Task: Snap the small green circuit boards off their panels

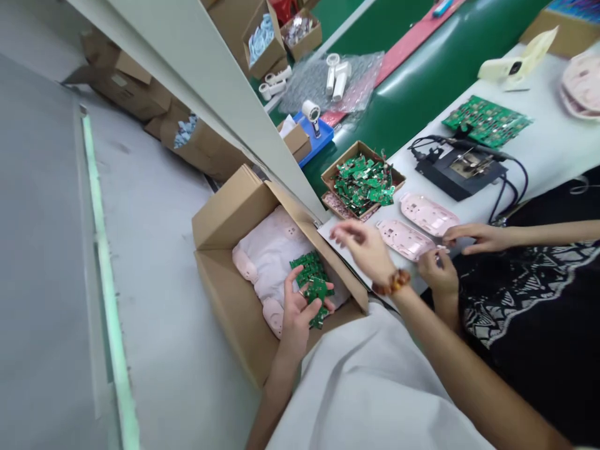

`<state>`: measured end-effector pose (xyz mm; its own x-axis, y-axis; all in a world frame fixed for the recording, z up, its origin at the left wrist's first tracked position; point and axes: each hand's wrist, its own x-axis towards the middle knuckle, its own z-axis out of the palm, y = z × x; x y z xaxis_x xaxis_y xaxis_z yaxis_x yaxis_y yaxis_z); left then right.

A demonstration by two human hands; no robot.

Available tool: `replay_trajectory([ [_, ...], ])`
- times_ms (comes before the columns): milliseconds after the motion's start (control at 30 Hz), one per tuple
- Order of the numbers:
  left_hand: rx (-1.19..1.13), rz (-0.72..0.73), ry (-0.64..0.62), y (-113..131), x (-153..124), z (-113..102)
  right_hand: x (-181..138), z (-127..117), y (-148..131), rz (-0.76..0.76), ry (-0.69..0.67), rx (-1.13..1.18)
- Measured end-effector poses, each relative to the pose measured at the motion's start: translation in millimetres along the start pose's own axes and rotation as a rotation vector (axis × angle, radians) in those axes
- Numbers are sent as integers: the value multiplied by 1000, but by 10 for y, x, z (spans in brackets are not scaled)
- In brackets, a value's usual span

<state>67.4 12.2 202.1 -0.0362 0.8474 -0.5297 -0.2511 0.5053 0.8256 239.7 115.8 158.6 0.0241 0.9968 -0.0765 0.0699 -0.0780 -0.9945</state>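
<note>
Your left hand (297, 319) has its fingers (294, 289) closed on a bunch of small green circuit boards (313, 284), held above the cardboard box (234, 325). The boards are light, stiff and fragile: take them by the edges. Your right hand (365, 250) is open and empty.

My left hand (297, 309) grips a clump of green circuit boards (312, 284) — my right hand (360, 245) hangs open at two o'clock, just beside a pink plastic casing (404, 239).

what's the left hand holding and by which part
The left hand holds a clump of small green circuit boards by its lower left side; which board takes the grip cannot be told.
</note>
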Motion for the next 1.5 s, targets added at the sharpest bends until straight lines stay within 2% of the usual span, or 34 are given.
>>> replay_trajectory([
  [67,72,-38,-61,-15,-9,40,-451,47,14,20,-217,25],
  [133,160,-84,-92,-70,-16,58,-776,50,43,17,-294,-5],
  [233,355,-43,-91,-210,3,42,-1018,-2,104,9,-185,-76],
  [367,675,204,-8,-369,52,7,-1123,-58,187,38,-15,-140],
  [500,832,339,-19,-415,37,43,-1212,-49,229,-14,37,-174],
  [733,912,443,109,-471,-50,140,-1273,-13,247,-123,77,-284],
  [867,936,490,131,-521,-68,150,-1301,24,272,-177,132,-351],
  [1067,883,558,117,-529,-100,181,-1386,79,232,-401,302,-551],
  [1200,840,562,125,-508,-93,202,-1394,72,217,-453,303,-547],
  [1267,804,539,111,-502,-77,208,-1385,65,228,-383,311,-497],
  [1367,759,501,75,-506,-46,215,-1364,50,269,-152,336,-382],
  [1500,726,416,82,-532,-17,236,-1357,26,348,88,208,-90],
])
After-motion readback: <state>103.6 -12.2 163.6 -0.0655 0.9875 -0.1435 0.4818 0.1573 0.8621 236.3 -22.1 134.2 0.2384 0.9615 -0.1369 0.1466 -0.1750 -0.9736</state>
